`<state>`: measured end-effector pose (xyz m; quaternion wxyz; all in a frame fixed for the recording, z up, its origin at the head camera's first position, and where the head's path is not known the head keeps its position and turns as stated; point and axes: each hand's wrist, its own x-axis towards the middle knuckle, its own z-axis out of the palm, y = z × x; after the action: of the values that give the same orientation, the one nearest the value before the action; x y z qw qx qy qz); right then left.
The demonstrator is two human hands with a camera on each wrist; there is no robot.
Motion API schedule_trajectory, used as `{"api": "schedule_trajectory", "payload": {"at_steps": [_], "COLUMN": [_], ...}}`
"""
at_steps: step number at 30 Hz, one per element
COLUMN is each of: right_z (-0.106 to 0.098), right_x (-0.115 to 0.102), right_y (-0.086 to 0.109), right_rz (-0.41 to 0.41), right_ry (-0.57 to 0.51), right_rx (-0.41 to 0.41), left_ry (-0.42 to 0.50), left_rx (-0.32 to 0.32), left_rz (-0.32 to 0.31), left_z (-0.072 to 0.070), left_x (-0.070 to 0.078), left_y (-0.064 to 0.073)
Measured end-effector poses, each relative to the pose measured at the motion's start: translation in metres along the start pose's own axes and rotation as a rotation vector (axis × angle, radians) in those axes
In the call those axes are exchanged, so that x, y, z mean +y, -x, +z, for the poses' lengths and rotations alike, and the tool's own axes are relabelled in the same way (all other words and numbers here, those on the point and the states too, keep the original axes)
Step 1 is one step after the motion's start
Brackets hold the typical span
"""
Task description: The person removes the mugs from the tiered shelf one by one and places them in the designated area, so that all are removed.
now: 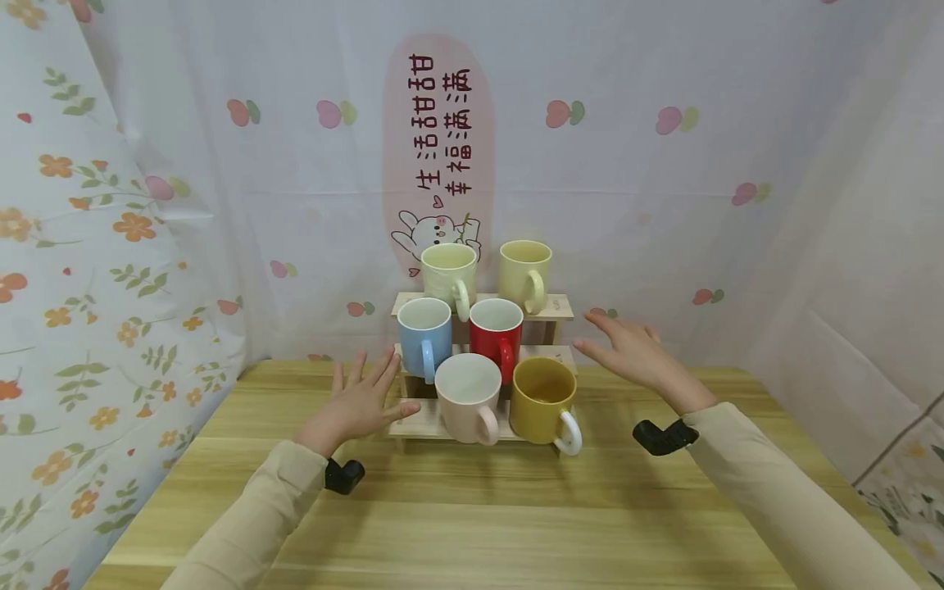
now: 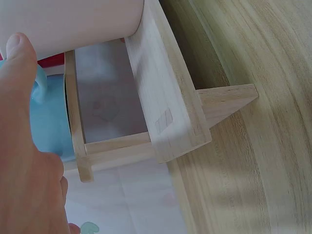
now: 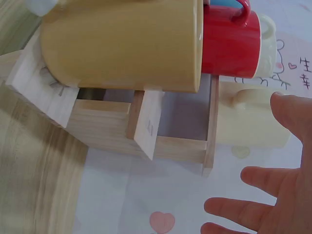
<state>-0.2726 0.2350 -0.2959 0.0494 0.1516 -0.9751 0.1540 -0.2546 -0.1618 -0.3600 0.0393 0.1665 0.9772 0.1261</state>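
A three-tier wooden rack (image 1: 420,420) holds mugs in pairs. On the bottom tier sit a pale pink mug (image 1: 467,393) and a mustard mug (image 1: 542,401) with a white handle. A light blue mug (image 1: 424,336) and a red mug (image 1: 495,329) fill the middle. Up top are a pale green mug (image 1: 442,274) and a pale yellow mug (image 1: 522,269). My left hand (image 1: 357,408) spreads its fingers beside the rack's left end, holding nothing. Off the right end, my right hand (image 1: 640,352) reaches with fingers apart, also holding nothing; the right wrist view shows it near the yellow mug (image 3: 253,117).
The rack stands toward the back of a wood-grain table (image 1: 472,524). Behind it hangs a printed cloth (image 1: 627,205) with fruit motifs and writing, and a floral cloth (image 1: 96,270) covers the left side. Black wrist mounts (image 1: 664,437) stick out from both sleeves.
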Motion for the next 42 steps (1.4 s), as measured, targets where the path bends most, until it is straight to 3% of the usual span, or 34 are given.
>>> {"api": "schedule_trajectory", "payload": {"at_steps": [14, 24, 31, 42], "right_z": [-0.004, -0.008, -0.011, -0.018], "right_x": [-0.011, -0.015, -0.018, -0.030], "right_y": [-0.022, -0.034, -0.041, -0.047], "right_rz": [0.001, 0.021, 0.004, 0.044], "right_ry": [-0.019, -0.001, -0.042, -0.077], "right_rx": [-0.022, -0.013, -0.010, -0.016], "left_ry": [0.019, 0.033, 0.037, 0.056], "left_rx": [0.005, 0.019, 0.024, 0.032], "left_rz": [-0.019, -0.005, 0.004, 0.047], "left_z": [0.000, 0.003, 0.008, 0.010], "left_x": [-0.002, -0.005, -0.007, -0.003], "left_y": [0.000, -0.002, -0.004, -0.004]}}
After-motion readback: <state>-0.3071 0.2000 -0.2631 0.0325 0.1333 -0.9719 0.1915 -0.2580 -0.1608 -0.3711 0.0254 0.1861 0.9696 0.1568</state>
